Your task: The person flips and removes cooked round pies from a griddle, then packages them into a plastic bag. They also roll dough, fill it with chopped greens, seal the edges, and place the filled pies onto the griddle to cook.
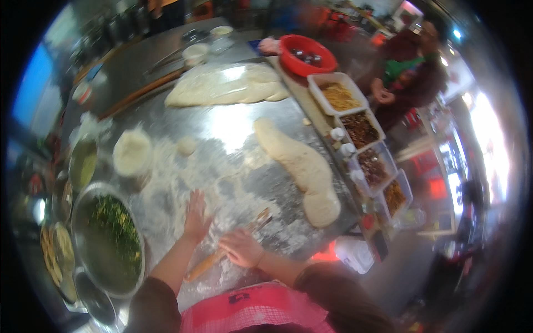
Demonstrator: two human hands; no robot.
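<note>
My left hand [197, 216] lies spread and palm down over the floured metal table [166, 179]. My right hand [241, 247] rests on a small wooden rolling pin [205, 265], which lies slantwise near the table's front edge; the fingers hide its middle. A scraper [260, 219] lies just beyond that hand. Farther up, a long, curved roll of dough [302, 166] stretches along the right side. A small dough ball [186, 146] sits in the flour beyond my left hand. At the back is a large slab of dough [229, 85] under what looks like clear film.
A metal bowl of chopped greens [116, 233] and a tub of flour [132, 152] stand at the left. Containers of fillings [340, 98] line the right edge, beside a red basin [308, 54]. A long rolling pin [141, 92] lies at the back left. Another person [408, 79] is beyond the right edge.
</note>
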